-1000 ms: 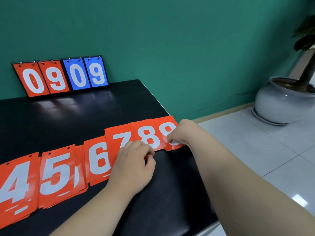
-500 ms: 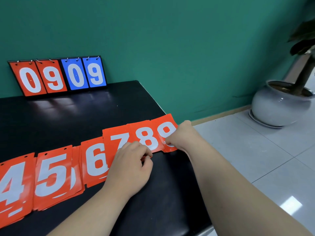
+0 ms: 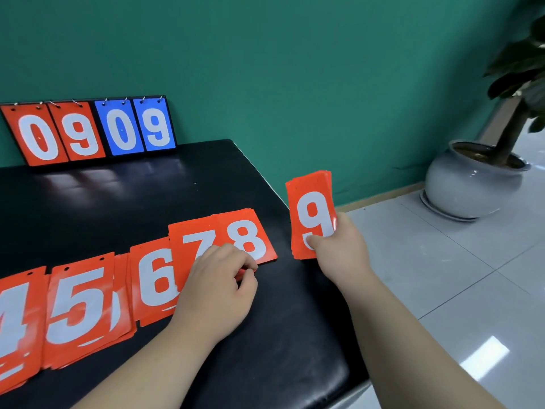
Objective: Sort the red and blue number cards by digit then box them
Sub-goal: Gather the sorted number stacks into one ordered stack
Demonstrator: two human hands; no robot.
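Red number cards lie in small overlapping stacks in a row on the black table [image 3: 147, 196]: a 4 stack [image 3: 14, 320], a 5 stack [image 3: 79, 308], a 6 stack [image 3: 153, 281], a 7 stack [image 3: 191, 240] and an 8 stack [image 3: 247, 237]. My right hand [image 3: 339, 249] grips a thin stack of red 9 cards [image 3: 312, 214], lifted upright just past the table's right edge. My left hand [image 3: 218, 287] pinches the lower edge of the 7 and 8 stacks with curled fingers.
A scoreboard stand [image 3: 88, 128] showing red 0 9 and blue 0 9 leans against the green wall at the table's back left. To the right is tiled floor with a grey plant pot [image 3: 469, 181]. The table's right edge runs close to my right forearm.
My right hand has lifted the 9 stack off the table and moved it up and to the right. My left hand stays on the 7 and 8 stacks.
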